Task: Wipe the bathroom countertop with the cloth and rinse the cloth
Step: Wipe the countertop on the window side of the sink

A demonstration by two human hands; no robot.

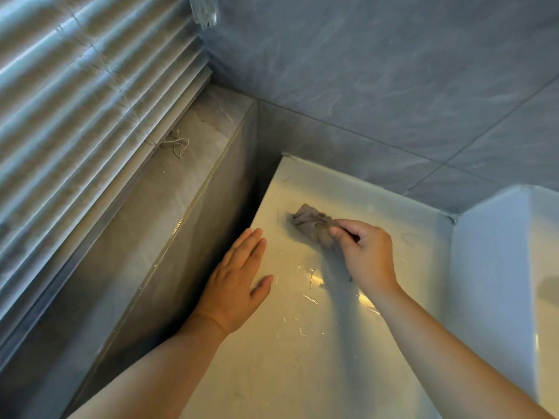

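Your right hand (366,252) grips the bunched cloth (308,222) on the bench (287,358), apart from the tiled ledge (181,182). Your left hand (236,279) lies flat, fingers straight, at the bench edge beside that ledge. Risk: the bench looks wet, so the left palm may slip into the gap (259,195) along the ledge.

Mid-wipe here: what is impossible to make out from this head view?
Head view: near part of the crumpled grey-brown cloth, hidden under the right hand.
Head view: the white raised fixture, cut off by the right edge.
Head view: the pale tangle on the grey stone ledge, too small to identify.
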